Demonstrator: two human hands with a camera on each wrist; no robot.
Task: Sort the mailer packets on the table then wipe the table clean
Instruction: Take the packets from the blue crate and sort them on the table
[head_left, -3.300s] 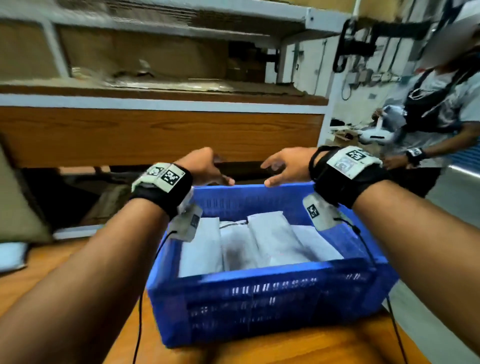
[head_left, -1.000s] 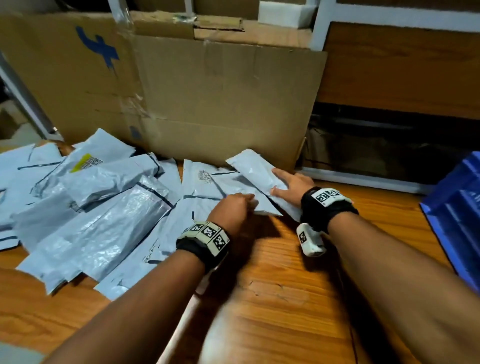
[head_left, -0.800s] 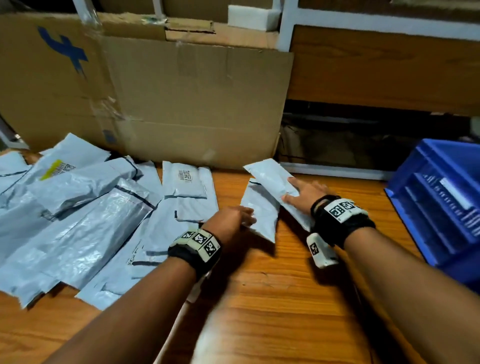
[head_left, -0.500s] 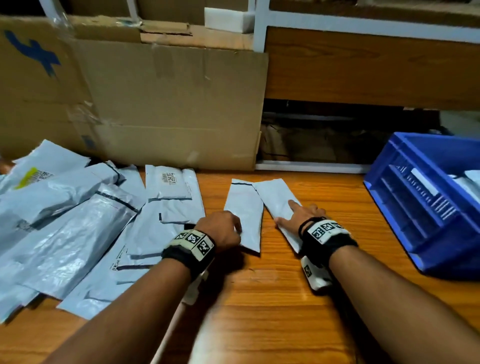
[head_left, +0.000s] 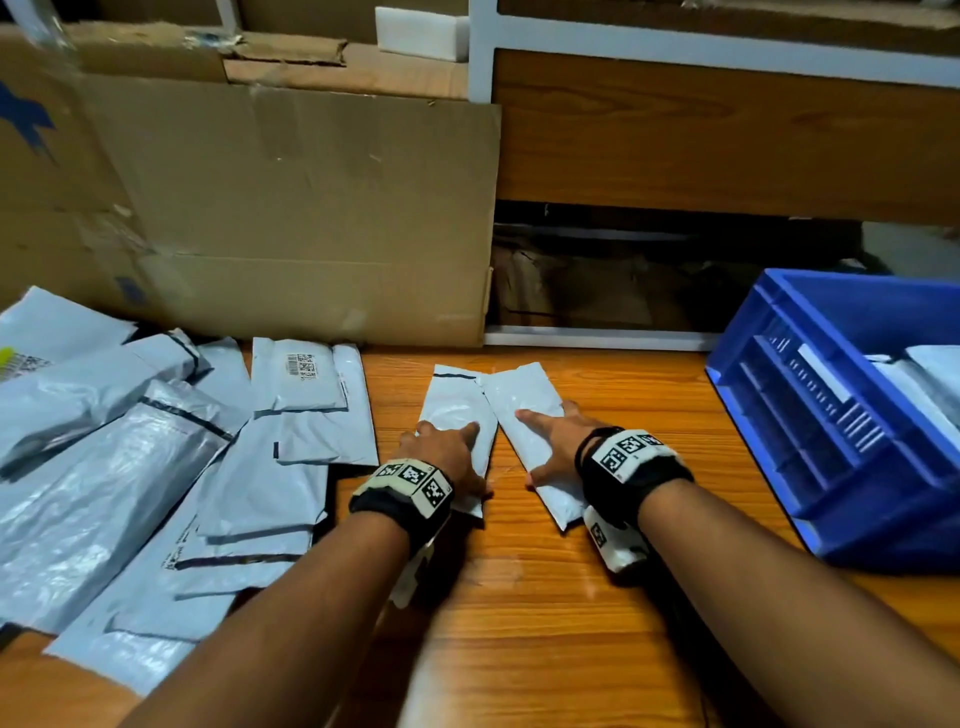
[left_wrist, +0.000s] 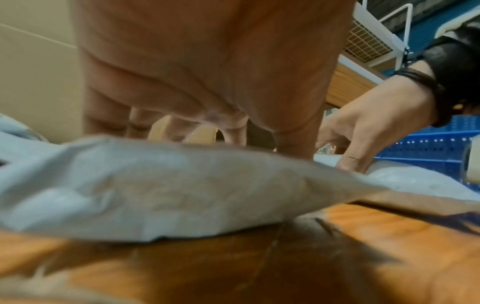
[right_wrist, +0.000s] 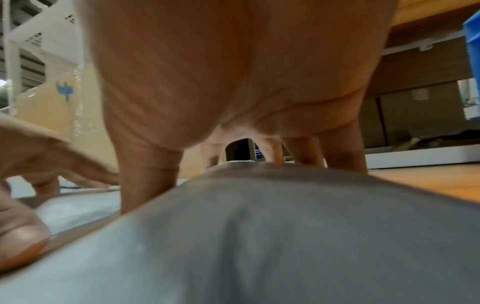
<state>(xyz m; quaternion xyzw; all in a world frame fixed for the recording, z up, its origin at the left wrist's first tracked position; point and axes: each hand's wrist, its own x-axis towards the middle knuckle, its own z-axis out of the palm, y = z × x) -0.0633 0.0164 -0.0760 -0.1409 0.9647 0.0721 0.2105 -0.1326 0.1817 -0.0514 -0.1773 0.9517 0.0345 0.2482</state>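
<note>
Head view: my left hand (head_left: 447, 457) lies flat, fingers spread and nearly straight, on a small white mailer packet (head_left: 454, 410) on the wooden table (head_left: 545, 623). My right hand (head_left: 553, 447) rests the same way on a second white packet (head_left: 524, 400) just beside it; the two packets touch at their far ends and splay apart toward my wrists. Neither hand clasps anything: both press down with open palms. Left of my left hand, a loose heap of grey and white mailer packets (head_left: 130, 467) overlaps across the table, one of them bearing a barcode label (head_left: 301, 364). Right of my right hand, well apart, stands a blue plastic crate (head_left: 810, 441) with packets inside. Beyond my fingertips a flattened cardboard sheet (head_left: 291, 208) leans upright.

Left wrist view: my left palm (left_wrist: 207, 61) arches over the crumpled packet (left_wrist: 155, 185), fingertips down on it. My right hand (left_wrist: 369, 123) shows beyond, fingers on its own packet, the crate (left_wrist: 428, 148) behind it.

Right wrist view: my right palm (right_wrist: 233, 72) bridges its packet (right_wrist: 259, 236), fingers planted straight. My left hand's fingers (right_wrist: 64, 164) press the neighbouring packet (right_wrist: 78, 207) alongside.
</note>
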